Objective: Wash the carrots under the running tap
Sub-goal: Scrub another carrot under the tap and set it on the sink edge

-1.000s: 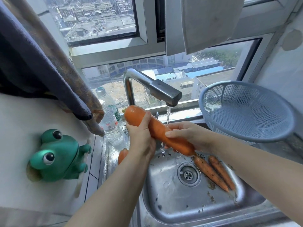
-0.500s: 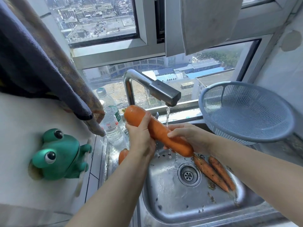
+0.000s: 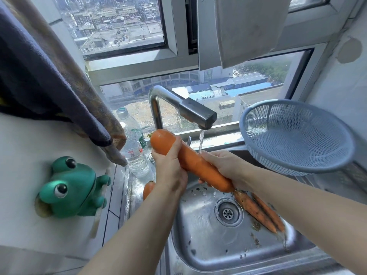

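Mid-frame, your left hand point(image 3: 170, 171) grips the carrot point(image 3: 195, 163) near its thick end and your right hand point(image 3: 225, 165) wraps its middle. It slants thick end upper left, tip lower right, apparently beside the water stream point(image 3: 201, 142).

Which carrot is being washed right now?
The thick, clean-looking carrot slanting under the tap: left grip holds its top, right grip its lower half. The two thin, dirt-flecked carrots lie in the sink beside the drain.
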Available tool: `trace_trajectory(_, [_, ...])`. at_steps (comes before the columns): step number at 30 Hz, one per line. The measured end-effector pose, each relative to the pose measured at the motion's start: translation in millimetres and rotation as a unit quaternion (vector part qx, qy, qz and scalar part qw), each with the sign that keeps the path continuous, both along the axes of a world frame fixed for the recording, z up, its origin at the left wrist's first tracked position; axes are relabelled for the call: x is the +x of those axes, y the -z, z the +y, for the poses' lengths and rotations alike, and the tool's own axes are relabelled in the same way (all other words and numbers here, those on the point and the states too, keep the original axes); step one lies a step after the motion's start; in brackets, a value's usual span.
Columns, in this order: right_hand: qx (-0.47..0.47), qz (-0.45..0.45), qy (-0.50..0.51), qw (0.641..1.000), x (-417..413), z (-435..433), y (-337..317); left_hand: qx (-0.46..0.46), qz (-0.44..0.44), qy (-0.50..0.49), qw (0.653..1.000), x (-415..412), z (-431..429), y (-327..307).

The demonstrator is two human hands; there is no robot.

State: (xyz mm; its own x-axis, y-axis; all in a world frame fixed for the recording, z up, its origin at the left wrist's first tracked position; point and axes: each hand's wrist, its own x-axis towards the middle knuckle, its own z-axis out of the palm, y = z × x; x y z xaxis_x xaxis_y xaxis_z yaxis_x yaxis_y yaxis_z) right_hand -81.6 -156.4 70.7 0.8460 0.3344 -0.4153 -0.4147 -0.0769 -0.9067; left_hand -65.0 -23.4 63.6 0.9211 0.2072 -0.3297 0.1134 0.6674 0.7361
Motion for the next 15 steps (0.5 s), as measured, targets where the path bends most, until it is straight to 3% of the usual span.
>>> trace_trajectory(10, [0.092, -0.031, -0.143, 0.985, 0, -15, 8, -0.083, 0.040, 0.024, 0.995, 7, 17, 15])
trace_trajectory(12, [0.039, -0.059, -0.143, 0.987, 0, -17, 7, -0.088, 0.051, -0.006, 0.995, 9, 18, 21])
trace_trajectory(15, [-0.127, -0.187, -0.109, 0.968, -2, -7, 7, -0.102, 0.066, -0.044, 0.992, 15, 19, 28])
